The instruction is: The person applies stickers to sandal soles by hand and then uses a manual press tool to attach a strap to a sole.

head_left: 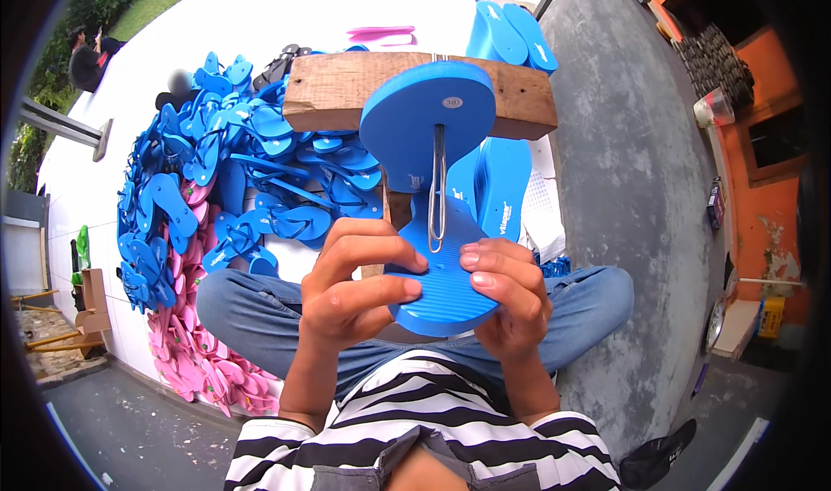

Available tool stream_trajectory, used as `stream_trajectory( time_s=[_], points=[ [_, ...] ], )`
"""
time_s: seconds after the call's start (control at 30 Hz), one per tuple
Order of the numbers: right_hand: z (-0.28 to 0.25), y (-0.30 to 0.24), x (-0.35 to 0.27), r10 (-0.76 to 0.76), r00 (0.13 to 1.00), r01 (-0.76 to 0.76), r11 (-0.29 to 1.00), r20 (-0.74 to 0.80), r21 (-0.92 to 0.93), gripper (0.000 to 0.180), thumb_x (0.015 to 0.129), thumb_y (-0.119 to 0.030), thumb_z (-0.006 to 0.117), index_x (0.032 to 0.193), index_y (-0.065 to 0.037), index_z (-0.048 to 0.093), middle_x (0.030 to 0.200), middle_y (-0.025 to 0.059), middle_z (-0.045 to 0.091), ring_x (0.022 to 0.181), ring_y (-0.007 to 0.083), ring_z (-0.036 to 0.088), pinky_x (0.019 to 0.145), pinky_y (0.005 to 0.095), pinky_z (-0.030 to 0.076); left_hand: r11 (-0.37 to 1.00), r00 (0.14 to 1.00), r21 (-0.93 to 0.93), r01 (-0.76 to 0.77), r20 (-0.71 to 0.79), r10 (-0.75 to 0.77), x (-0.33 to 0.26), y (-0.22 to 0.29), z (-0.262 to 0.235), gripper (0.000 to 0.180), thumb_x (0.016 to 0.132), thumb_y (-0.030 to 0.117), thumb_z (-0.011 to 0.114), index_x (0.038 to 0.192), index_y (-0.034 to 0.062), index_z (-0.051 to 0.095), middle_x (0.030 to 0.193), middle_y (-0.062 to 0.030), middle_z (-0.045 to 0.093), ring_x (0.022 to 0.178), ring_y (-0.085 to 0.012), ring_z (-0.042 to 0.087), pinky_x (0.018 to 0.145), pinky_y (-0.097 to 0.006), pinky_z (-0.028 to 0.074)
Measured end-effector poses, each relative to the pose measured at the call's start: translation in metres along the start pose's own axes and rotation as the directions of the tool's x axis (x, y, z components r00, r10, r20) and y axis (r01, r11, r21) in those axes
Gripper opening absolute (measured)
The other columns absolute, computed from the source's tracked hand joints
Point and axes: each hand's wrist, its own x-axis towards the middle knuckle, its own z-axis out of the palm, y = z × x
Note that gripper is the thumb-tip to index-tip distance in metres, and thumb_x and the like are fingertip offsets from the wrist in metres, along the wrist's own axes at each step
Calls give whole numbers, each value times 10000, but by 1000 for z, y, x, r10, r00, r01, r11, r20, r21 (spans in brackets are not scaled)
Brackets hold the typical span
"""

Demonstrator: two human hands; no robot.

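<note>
A blue flip-flop sole [441, 305] without a strap is held in front of my lap, its ribbed end towards me. My left hand [355, 279] grips its left edge, fingertips on the ribbed face. On the opposite edge, my right hand [512, 287] closes round it in the same way. The far end of the sole, with a small round sticker, overlaps a wooden block [338, 88]. Over the middle of the sole runs a long metal wire loop [438, 197], its rounded tip close to a small hole between my hands. How the wire is fixed is hidden.
Many blue flip-flops [173, 201] are heaped at the left, with pink flip-flops [195, 357] nearer me. Several loose blue soles [498, 36] lie behind and beside the block. A person [88, 62] sits far left. Grey floor [619, 188] stretches along the right.
</note>
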Motion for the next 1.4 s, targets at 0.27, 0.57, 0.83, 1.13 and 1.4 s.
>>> stream_trajectory(
  time_s=[0.27, 0.57, 0.83, 1.13, 1.4],
  points=[
    [2, 0, 19, -10, 1000, 10, 1000, -4, 14, 425, 813, 23, 762, 1199, -47, 600, 1101, 123, 670, 992, 314, 692, 845, 422, 601, 998, 993, 38, -48, -102, 52, 9, -2, 3, 374, 733, 41, 798, 1071, 99, 647, 987, -135, 706, 871, -274, 646, 734, -378, 522],
    [2, -11, 28, 178, 981, -191, 934, -72, -301, 534, 840, -221, 823, 1336, -122, 651, 1143, 91, 494, 991, 227, 495, 782, 347, 457, 969, 969, 128, 210, -157, -190, 34, 12, -3, 490, 685, 112, 915, 1136, 85, 724, 1111, -77, 554, 911, -153, 582, 666, -284, 470],
    [11, 13, 38, 308, 929, -340, 930, -205, -140, 449, 861, -281, 819, 1252, -108, 680, 1076, 87, 574, 937, 182, 590, 770, 316, 491, 934, 973, 295, 202, -165, -158, 50, -4, 1, 400, 794, 82, 864, 1143, 54, 671, 1105, -41, 582, 943, -98, 587, 747, -259, 527],
    [9, 24, 38, 227, 943, -291, 917, -243, -272, 475, 890, -262, 792, 1304, -93, 630, 1174, 104, 558, 1033, 224, 585, 825, 350, 491, 913, 873, -45, 405, -278, -401, 50, 6, 20, 439, 823, 24, 828, 1184, 25, 579, 903, -7, 567, 749, -64, 621, 565, -182, 557],
    [6, 53, 41, 323, 912, -372, 911, -250, -180, 532, 842, -266, 844, 1277, -98, 588, 1124, 61, 523, 1033, 173, 551, 811, 317, 466, 932, 864, -14, 362, -370, -341, 35, -46, 30, 577, 779, 51, 878, 1221, 80, 508, 685, 38, 476, 634, -38, 459, 556, -188, 392]
  ],
)
